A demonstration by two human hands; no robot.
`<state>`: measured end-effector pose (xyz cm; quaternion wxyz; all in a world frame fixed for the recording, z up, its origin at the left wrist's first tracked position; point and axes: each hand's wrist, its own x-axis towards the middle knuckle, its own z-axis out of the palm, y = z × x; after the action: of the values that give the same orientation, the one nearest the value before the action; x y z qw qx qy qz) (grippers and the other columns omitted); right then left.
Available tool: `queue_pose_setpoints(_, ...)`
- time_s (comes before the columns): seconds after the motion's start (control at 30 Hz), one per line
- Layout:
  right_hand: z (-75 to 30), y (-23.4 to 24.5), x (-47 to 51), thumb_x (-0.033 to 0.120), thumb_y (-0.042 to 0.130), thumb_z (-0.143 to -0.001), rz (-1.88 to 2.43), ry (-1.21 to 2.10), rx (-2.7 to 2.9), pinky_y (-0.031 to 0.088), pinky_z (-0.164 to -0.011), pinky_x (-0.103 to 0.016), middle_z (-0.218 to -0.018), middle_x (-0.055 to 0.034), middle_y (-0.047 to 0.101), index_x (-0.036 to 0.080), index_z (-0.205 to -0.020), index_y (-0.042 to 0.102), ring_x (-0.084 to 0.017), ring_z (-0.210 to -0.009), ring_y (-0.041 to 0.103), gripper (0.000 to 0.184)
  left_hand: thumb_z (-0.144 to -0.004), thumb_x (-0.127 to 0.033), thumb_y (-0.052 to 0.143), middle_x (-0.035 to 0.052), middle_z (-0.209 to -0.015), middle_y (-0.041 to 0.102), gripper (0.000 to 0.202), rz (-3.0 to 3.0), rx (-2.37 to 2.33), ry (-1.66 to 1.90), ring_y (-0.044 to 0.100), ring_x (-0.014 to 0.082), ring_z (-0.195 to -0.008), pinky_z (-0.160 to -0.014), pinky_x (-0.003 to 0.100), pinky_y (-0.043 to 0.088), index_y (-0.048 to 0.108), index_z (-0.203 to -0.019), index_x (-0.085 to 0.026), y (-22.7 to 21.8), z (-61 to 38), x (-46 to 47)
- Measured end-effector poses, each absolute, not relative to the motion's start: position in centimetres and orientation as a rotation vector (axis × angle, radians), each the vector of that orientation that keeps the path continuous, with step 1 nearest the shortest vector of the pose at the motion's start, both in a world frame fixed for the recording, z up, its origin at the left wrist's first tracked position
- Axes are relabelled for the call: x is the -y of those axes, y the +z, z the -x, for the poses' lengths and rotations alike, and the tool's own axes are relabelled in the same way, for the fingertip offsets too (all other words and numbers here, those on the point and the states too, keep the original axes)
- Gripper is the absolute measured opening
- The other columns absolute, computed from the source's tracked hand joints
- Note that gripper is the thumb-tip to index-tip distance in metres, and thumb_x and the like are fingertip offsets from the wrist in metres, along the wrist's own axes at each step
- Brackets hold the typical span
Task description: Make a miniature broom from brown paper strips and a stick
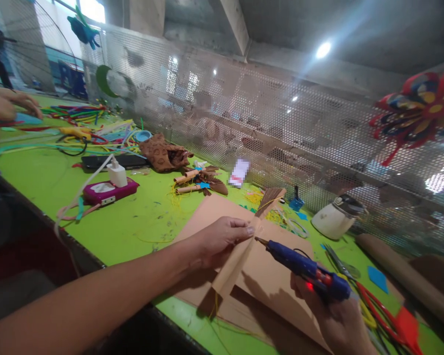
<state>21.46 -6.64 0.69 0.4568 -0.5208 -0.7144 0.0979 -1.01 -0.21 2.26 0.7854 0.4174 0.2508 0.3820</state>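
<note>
In the head view my left hand (224,239) pinches a rolled brown paper tube (235,268) near its upper end. Yellow thread hangs from the tube's lower end, and a pleated dark brown paper piece (270,203) sticks out at the top. My right hand (336,310) grips a blue glue gun (299,261) with a red light glowing on it. The gun's nozzle points at the tube, close to my left fingertips; whether it touches cannot be made out. Under both hands lie brown paper sheets (277,296) on the green table.
A purple power strip (111,191) with a white plug and cable lies left. Finished-looking paper tubes (192,182), a brown pouch (165,153) and a phone are behind. At right are a white pot (336,217), scissors (338,261) and red pliers-like handles. Another person's hand (15,103) shows far left.
</note>
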Motion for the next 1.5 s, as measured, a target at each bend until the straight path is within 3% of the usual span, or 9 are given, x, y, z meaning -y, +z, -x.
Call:
queue_pose_setpoints(0.23, -21.9, 0.3, 6.4, 0.044, 0.058, -0.080, 1.269, 0.220, 1.784, 0.050, -0.055, -0.024, -0.067, -0.0049, 0.064, 0.016, -0.079, 0.065, -0.019, -0.060, 0.060, 0.029, -0.067, -0.031, 0.073, 0.0050, -0.071, 0.062, 0.029, -0.906, -0.538, 0.830, 0.056, 0.0107, -0.054, -0.056, 0.025, 0.045, 0.062, -0.083, -0.009, 2.1, 1.0, 0.1)
queue_pose_setpoints(0.37, -22.2, 0.0, 6.1, 0.042, 0.057, -0.081, 1.265, 0.235, 1.773, 0.047, -0.047, -0.023, -0.058, -0.0027, 0.060, 0.016, -0.080, 0.066, -0.016, -0.050, 0.054, 0.028, -0.068, -0.031, 0.072, 0.0046, -0.070, 0.062, 0.028, -0.891, -0.542, 0.821, 0.056, 0.0116, -0.054, -0.056, 0.027, 0.046, 0.061, -0.082, -0.010, 2.0, 1.0, 0.0)
queue_pose_setpoints(0.57, -21.9, 0.5, 6.8, 0.045, 0.059, -0.078, 1.333, 0.179, 1.781, 0.049, -0.054, -0.026, -0.058, -0.0030, 0.059, 0.017, -0.078, 0.065, -0.017, -0.052, 0.054, 0.029, -0.068, -0.029, 0.071, 0.0044, -0.066, 0.062, 0.024, -0.903, -0.566, 0.831, 0.056, 0.0117, -0.052, -0.054, 0.026, 0.046, 0.061, -0.078, -0.009, 2.1, 1.0, 0.0)
queue_pose_setpoints(0.93, -21.0, 1.8, 6.6, 0.041, 0.056, -0.078, 1.272, 0.267, 1.743, 0.046, -0.051, -0.023, -0.052, -0.0002, 0.050, 0.019, -0.058, 0.055, -0.015, -0.050, 0.050, 0.030, -0.069, -0.028, 0.069, 0.0057, -0.064, 0.063, 0.020, -0.915, -0.599, 0.839, 0.058, 0.0132, -0.052, -0.055, 0.027, 0.047, 0.060, -0.074, -0.010, 2.1, 0.9, 0.0)
queue_pose_setpoints(1.5, -22.1, 0.6, 5.6, 0.038, 0.056, -0.079, 1.264, 0.278, 1.802, 0.044, -0.046, -0.020, -0.055, -0.0009, 0.054, 0.018, -0.064, 0.056, -0.014, -0.051, 0.051, 0.025, -0.066, -0.025, 0.072, 0.0003, -0.059, 0.057, 0.020, -0.942, -0.633, 0.860, 0.055, 0.0095, -0.053, -0.054, 0.021, 0.040, 0.057, -0.065, -0.011, 1.9, 0.9, -0.3)
